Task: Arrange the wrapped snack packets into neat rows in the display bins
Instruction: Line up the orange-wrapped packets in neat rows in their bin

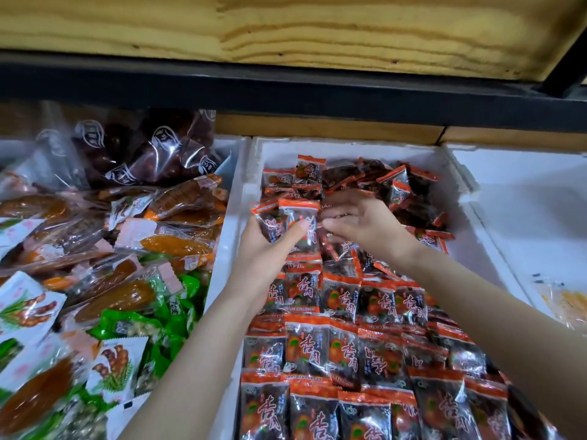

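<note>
Nearest, at 6 o'clock, orange-and-black snack packets (317, 344) lie in overlapping rows in the white bin (349, 149); toward 12 they heap loosely. The left hand (266, 249) curls its fingers (293, 229) round two upright packets (298, 214) at centre. The right hand (365, 223) meets them, its fingers blurred; their hold I cannot tell.

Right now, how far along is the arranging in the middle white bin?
Done: the near rows of orange-and-black packets lie neat. In hand: the left hand grips a few packets, the right hand beside them, its grip unclear. Left: the loose pile at the bin's far end.
</note>
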`<state>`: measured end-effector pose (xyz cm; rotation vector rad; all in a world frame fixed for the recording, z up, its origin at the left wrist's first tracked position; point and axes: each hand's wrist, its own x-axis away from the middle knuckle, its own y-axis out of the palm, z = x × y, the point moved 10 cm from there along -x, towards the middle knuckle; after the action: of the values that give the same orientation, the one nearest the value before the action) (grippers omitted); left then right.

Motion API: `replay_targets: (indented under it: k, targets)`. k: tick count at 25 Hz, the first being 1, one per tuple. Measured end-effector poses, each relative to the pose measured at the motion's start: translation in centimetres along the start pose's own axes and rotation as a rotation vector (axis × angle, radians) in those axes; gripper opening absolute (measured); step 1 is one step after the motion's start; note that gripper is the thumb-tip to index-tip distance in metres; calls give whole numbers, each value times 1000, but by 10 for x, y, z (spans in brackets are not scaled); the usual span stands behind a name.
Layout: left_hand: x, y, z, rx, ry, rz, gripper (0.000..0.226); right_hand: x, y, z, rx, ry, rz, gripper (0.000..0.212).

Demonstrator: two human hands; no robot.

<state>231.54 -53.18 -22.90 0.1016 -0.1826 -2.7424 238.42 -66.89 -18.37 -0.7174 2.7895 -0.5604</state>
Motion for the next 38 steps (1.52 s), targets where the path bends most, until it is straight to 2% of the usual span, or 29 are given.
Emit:
replay_targets:
  k: [2,4,6,7,9,11,12,14,16,17,19,21,24,26,28,30,33,35,36,38]
  targets:
    - [3,-11,-2,35,13,116,39,-8,-11,25,365,21,29,44]
    - [3,-15,-7,59,9,163,35,-10,-6,59,686,97,-118,63]
    - [3,-17,-9,70,11,179,32,-9,6,80,851,120,-249,74]
    - [2,-17,-10,79,14,176,31,-11,9,85,895,106,-267,73]
    - [3,-17,-12,95,10,165,32,-19,9,83,883,58,-200,54]
    - [5,-18,-14,89,-2,164,34,-26,-3,73,868,43,-70,25]
    - [5,-19,-16,77,-18,174,34,-26,-10,66,861,33,-6,17]
    - [6,-21,-20,66,-48,181,26,-19,-22,42,781,-57,167,19]
    - [6,-14,-22,89,-86,134,21,3,-26,3,657,-278,346,28]
    - [7,-11,-24,112,-105,107,21,15,-19,-15,640,-397,376,30]
    - [8,-5,-27,184,-144,66,21,34,3,-33,696,-544,322,32]
    - [9,-1,-32,254,-213,48,28,41,19,-32,738,-573,254,32]
    - [10,0,-39,323,-270,50,45,45,35,-18,659,-498,128,47]
    - [10,3,-36,371,-262,4,54,51,51,-8,585,-456,-15,57]
    - [12,9,-28,335,-220,-78,50,60,63,-4,519,-438,-142,65]
    - [14,11,-24,287,-183,-92,37,65,60,-11,356,-412,-176,66]
    - [11,3,-25,256,-151,-22,40,53,34,-13,105,-349,-85,53]
    - [9,-2,-23,221,-119,17,51,33,12,8,171,-216,-7,41]
    - [9,-4,-23,204,-108,29,61,22,7,27,299,-112,-40,36]
    - [9,-6,-24,180,-99,35,72,10,8,71,634,83,-215,39]
